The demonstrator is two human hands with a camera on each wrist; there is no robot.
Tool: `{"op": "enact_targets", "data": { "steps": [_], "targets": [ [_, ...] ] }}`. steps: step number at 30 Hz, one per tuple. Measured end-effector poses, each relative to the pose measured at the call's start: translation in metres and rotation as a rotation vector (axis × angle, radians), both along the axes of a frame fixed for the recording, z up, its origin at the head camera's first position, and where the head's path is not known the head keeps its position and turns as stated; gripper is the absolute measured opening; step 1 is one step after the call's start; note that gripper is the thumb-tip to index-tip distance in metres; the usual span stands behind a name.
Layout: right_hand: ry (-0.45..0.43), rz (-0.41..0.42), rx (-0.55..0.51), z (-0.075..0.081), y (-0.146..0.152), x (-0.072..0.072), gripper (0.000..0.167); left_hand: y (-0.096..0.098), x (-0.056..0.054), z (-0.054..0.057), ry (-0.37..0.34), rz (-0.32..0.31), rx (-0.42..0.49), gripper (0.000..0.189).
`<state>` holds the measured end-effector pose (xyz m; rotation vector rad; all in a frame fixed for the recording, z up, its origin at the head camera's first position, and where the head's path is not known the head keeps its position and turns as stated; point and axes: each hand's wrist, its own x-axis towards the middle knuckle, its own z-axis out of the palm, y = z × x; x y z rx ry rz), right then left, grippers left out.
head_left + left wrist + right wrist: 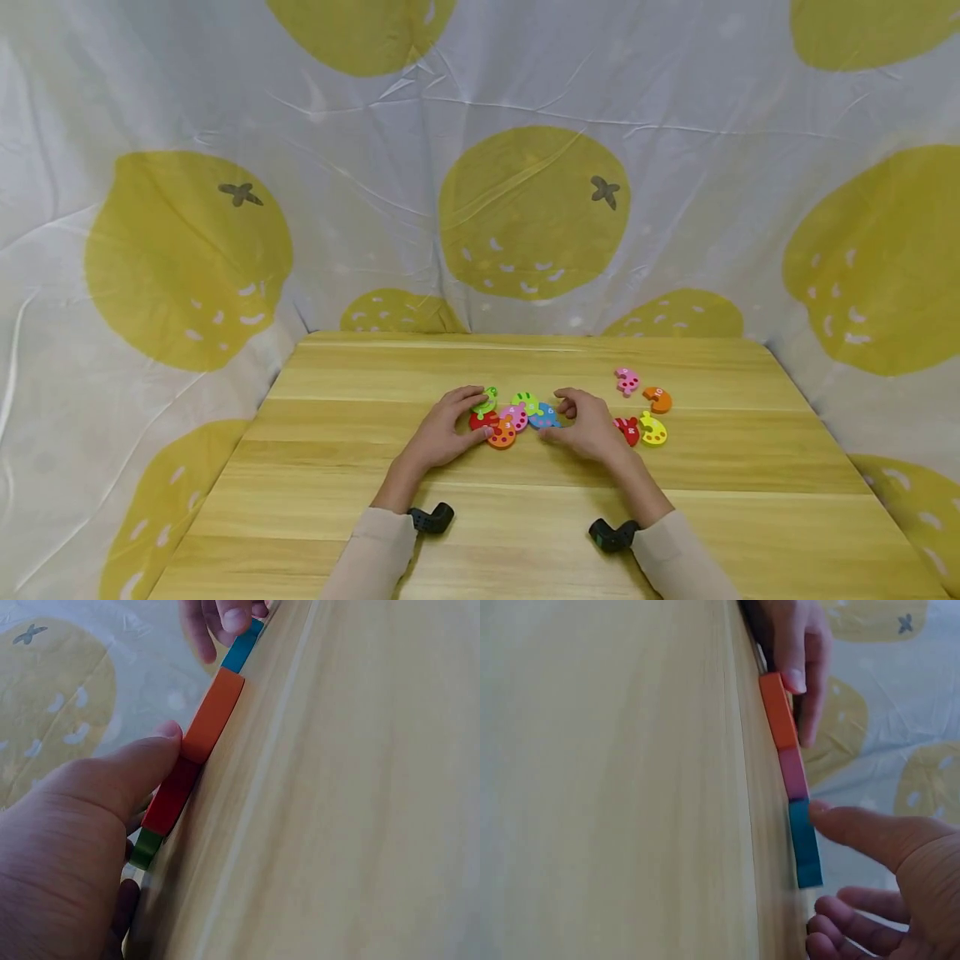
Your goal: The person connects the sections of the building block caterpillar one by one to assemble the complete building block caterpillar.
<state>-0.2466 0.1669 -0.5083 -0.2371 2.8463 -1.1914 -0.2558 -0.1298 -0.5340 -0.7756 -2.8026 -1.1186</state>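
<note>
Bracketing a chain of coloured pieces point(515, 419), two hands work on a wooden table point(517, 542).

Head view: left hand point(441, 429) curves thumb and forefinger round its end, a light grip. Green piece point(486, 406) by the forefinger, red piece point(481, 421) inside the curve, orange piece point(502, 436) at the thumb tip. Digits set on opposite sides probably steady the joints. Right hand point(588, 427) is loosely spread, thumb touching the blue piece point(542, 417). Between the hands: pink piece point(516, 419), second green piece point(527, 402). Out beyond the right hand, four loose pieces, red point(630, 432), yellow point(655, 432), orange point(662, 403) and pink point(627, 383) (set aside within easy reach, I'd guess).

Left wrist view: thumb tip at the upper edge near the orange-red join; green end nearest the palm. Pieces lie flat, so the table likely bears their weight and the hand only guides.

Right wrist view: thumb at the blue piece's upper edge, fingers relaxed beside its end; no firm pinch seen.
</note>
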Motion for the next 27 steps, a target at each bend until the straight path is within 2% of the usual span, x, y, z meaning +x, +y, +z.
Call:
{"op": "enact_targets", "data": {
  "steps": [4,10,19,24,27],
  "targets": [
    [0.052,0.033,0.014,0.001,0.015,0.003,0.069,-0.001,0.000,-0.001,-0.009,0.005,-0.038,0.062],
    [0.140,0.074,0.064,0.009,0.049,0.012,0.061,0.000,-0.001,-0.002,-0.012,0.024,-0.021,0.063],
    [0.216,0.053,0.120,0.020,0.106,0.021,0.054,0.001,-0.001,-0.005,-0.003,0.031,-0.025,0.063],
    [0.216,0.028,0.154,0.021,0.129,0.028,0.054,0.000,-0.001,-0.004,0.003,0.029,-0.039,0.064],
    [0.185,0.018,0.168,0.019,0.138,0.032,0.056,0.000,0.000,-0.002,-0.007,0.028,-0.037,0.065]
  ]
}}
